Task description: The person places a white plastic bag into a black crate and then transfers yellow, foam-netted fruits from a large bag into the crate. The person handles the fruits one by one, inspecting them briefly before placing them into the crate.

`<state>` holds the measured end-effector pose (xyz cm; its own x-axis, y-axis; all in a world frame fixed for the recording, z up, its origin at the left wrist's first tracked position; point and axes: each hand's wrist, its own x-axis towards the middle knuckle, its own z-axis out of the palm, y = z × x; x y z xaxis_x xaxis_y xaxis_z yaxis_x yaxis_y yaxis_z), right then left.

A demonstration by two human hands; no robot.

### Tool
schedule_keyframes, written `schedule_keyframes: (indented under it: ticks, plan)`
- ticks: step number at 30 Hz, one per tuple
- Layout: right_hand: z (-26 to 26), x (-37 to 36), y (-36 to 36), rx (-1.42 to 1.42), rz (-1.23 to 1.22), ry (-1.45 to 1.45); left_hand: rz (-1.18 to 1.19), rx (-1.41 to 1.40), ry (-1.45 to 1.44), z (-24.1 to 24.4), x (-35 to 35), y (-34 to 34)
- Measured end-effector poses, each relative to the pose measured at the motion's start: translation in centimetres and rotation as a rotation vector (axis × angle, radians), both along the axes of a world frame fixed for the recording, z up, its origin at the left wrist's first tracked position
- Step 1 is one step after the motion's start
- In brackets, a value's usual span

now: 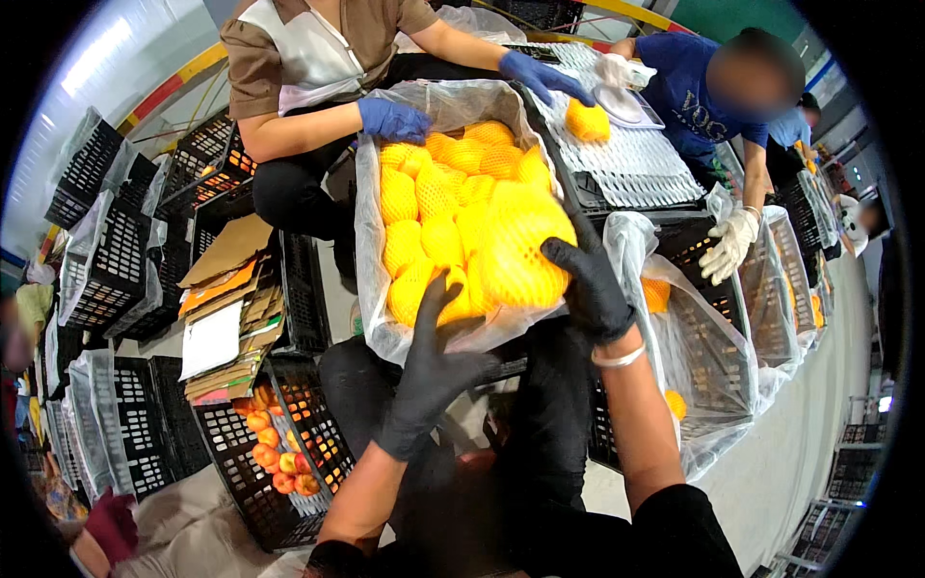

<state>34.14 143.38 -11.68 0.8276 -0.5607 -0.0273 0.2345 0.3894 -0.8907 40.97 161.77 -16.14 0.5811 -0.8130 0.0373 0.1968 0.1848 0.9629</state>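
Note:
My right hand [598,292], in a black glove, grips a large round piece in yellow foam netting [524,249], blurred and held over the front right of a crate lined with translucent plastic [370,238]. What the netting wraps is hidden. More yellow foam-netted pieces [438,189] lie packed inside that crate. My left hand [437,376], also black-gloved, holds nothing; its fingers are spread at the crate's near side, with the fingertips over the lining. Across from me, a co-worker's blue-gloved hand [396,119] rests on the crate's far left edge.
A co-worker's other blue glove [545,76] reaches by a netted piece [587,121] on a foam-covered surface [621,170], near a white scale [625,108]. Lined crates [694,318] stand right. Left are cardboard sheets [235,311] and a black crate of reddish fruit [278,451].

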Motion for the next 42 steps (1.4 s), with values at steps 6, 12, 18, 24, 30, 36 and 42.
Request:
schedule_keyframes:
  ticks: [6, 12, 18, 24, 30, 36, 42]
  plan:
    - [1.2, -2.7, 4.0, 0.233, 0.026, -0.017, 0.033, -0.242, -0.075, 2.1, -1.7, -2.9]
    - [0.1, -3.7, 5.6, -0.082, 0.118, 0.129, 0.206, -0.282, 0.142, 0.9, -2.5, -1.7]
    - [-0.6, -4.4, 8.0, -0.864, -0.089, 0.143, 0.303, -0.292, 0.247, 1.6, -3.1, -1.1]
    - [-1.7, -3.2, 8.4, -1.021, -0.308, 0.035, 0.436, -0.131, 0.294, 3.2, -3.1, 0.4]
    - [-2.5, -1.8, 8.0, -0.637, -0.232, 0.117, 0.584, 0.05, 0.316, 2.2, -2.3, 0.9]
    - [-3.5, -1.8, 7.3, -0.3, -0.138, 0.132, 0.441, 0.12, 0.165, 3.4, -2.6, 0.9]
    - [-3.2, -5.1, 6.4, -0.832, -0.131, 0.151, 0.409, 0.111, 0.242, 2.8, -3.2, 0.9]
